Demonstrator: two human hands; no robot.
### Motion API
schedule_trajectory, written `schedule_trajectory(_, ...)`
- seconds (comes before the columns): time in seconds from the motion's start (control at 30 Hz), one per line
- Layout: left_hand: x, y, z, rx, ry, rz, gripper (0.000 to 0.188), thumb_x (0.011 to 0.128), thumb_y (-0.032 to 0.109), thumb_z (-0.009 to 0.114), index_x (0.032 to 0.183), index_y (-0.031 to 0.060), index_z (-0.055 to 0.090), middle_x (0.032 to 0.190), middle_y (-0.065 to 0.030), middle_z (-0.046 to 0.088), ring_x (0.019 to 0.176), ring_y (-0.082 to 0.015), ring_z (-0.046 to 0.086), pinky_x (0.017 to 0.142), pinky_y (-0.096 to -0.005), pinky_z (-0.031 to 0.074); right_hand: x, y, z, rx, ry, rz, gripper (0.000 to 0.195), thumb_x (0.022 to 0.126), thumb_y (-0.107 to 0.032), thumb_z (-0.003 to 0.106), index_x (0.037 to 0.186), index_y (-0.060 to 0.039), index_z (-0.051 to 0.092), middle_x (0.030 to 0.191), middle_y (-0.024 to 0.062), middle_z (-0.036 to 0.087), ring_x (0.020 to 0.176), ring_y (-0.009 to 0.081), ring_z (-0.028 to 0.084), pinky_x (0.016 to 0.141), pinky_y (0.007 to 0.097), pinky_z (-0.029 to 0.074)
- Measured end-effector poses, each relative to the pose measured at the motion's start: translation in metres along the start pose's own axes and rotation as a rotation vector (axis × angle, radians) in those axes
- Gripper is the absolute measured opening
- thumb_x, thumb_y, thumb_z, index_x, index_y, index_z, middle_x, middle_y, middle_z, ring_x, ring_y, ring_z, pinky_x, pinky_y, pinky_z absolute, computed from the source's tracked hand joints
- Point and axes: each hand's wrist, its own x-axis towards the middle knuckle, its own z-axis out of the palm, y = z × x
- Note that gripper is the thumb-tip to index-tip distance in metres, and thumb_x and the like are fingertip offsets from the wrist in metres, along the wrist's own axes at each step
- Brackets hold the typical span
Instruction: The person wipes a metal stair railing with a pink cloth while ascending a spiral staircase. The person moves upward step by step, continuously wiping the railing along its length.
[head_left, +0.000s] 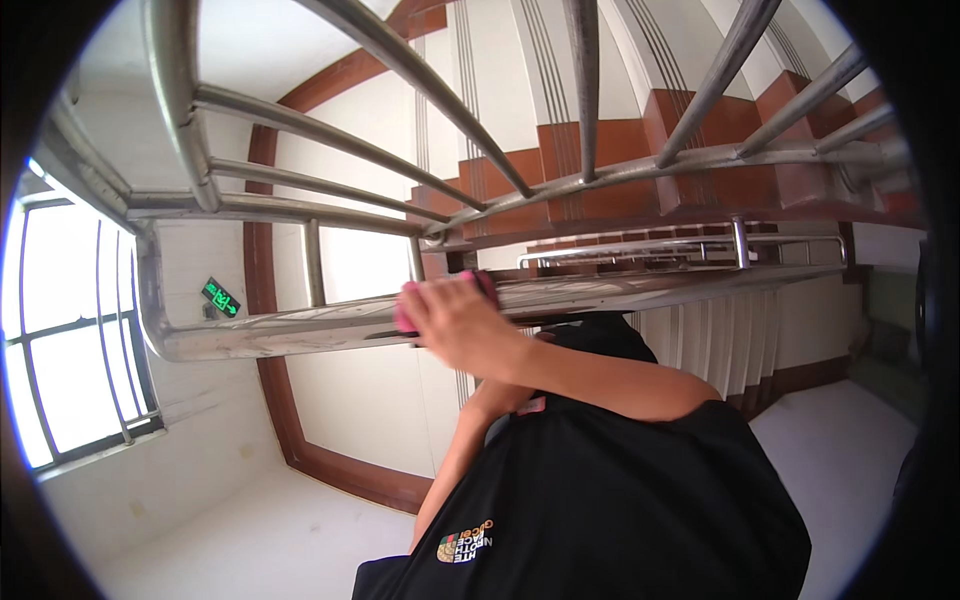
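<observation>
My right hand presses a pink cloth onto the top of a shiny stainless steel handrail. The cloth wraps over the rail, and its far edge shows dark beside my fingers. Slight blur covers the hand. My left hand is below the rail, close to the front of my black shirt. My right forearm crosses over it and hides most of its fingers, so its grip cannot be made out. A small pinkish patch shows beside it.
Metal balusters slope across the top, before stairs with red-brown sides. Lower flights show through the stairwell beyond the rail. At left are a barred window and a lit green exit sign. Pale floor lies at right.
</observation>
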Motion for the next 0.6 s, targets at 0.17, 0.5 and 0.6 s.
schedule_trajectory(0.17,0.003,0.025,-0.008,0.043,-0.050,-0.032,0.037,0.101,0.012,0.053,0.137,0.0040,0.055,0.139,-0.0170,0.058,0.129,-0.0287,0.054,0.108,-0.0418,0.041,0.022,-0.021,0.026,0.077,0.034,-0.037,0.070,0.087,-0.029,0.074,0.140,0.0005,0.040,0.116,0.0195,0.057,0.102,0.0341,0.061,0.090,0.0462,0.048)
schedule_trajectory(0.5,0.006,0.018,0.014,0.068,-0.154,-0.121,0.047,0.107,0.043,0.040,0.128,0.0045,0.057,0.101,-0.0226,0.069,0.099,-0.0439,0.064,0.088,-0.0454,0.049,-0.189,0.108,-0.063,-0.182,-0.027,0.371,0.077,0.082,-0.014,0.076,0.149,-0.0129,0.038,0.135,0.0162,0.050,0.126,0.0380,0.049,0.107,0.0510,0.038)
schedule_trajectory(0.6,0.000,0.013,0.017,0.043,-0.131,-0.176,0.052,0.108,0.047,0.037,0.125,0.0029,0.058,0.099,-0.0219,0.070,0.097,-0.0409,0.066,0.088,-0.0438,0.050,-0.169,0.096,-0.061,-0.145,-0.099,0.380,0.077,0.080,-0.010,0.076,0.148,-0.0109,0.040,0.136,0.0155,0.050,0.129,0.0364,0.048,0.110,0.0515,0.035)
